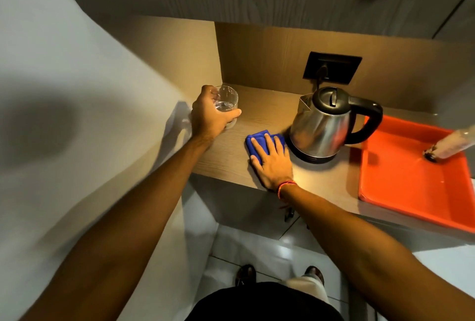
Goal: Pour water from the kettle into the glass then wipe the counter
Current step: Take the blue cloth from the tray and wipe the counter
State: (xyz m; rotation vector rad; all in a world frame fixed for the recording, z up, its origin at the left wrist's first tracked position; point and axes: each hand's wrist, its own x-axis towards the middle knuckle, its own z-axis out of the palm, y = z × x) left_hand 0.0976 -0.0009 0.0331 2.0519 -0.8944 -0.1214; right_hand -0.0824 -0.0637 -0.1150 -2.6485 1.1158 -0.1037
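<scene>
Counter (pixel 231 156), left hand (pixel 209 115) gripping glass (pixel 227 101)

A single wide-angle view is taken from head height, aimed forward and steeply down. The worktop (pixel 231 156) is seen from close above, with the floor (pixel 270 251) and the wearer's feet included below.

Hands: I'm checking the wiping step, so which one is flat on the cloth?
The right hand presses flat on the blue cloth; the left hand grips the glass.

Dim warm light, blurred edges, fisheye distortion.
</scene>
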